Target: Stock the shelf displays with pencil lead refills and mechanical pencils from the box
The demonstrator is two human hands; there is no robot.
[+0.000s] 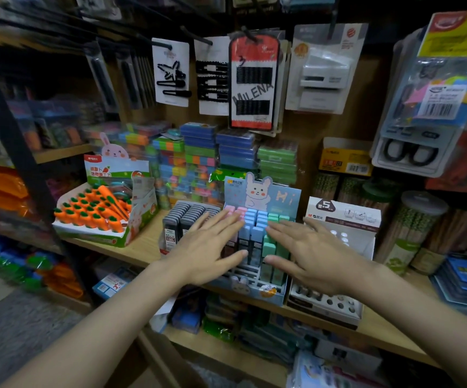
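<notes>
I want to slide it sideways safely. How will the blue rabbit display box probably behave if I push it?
The blue rabbit display box looks like thin cardboard, so it is probably light and should slide easily on the wooden shelf. Its tall back card may flex. The upright pastel refill cases could tip or shift, so push low.

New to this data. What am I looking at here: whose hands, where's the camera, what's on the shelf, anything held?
There is no robot: a person stocks a stationery shop shelf, and the single picture comes from a wide-angle camera on their head, looking forward and down. The left hand and right hand are both spread flat with straight fingers over the bunny display box, which holds pastel pink, blue and green lead refill cases. Neither hand grips anything. On the wooden shelf, left of that box, are dark lead refill cases and a carrot-shaped item display. To the right stands a white M&G display box. Hair clips hang above.
</notes>
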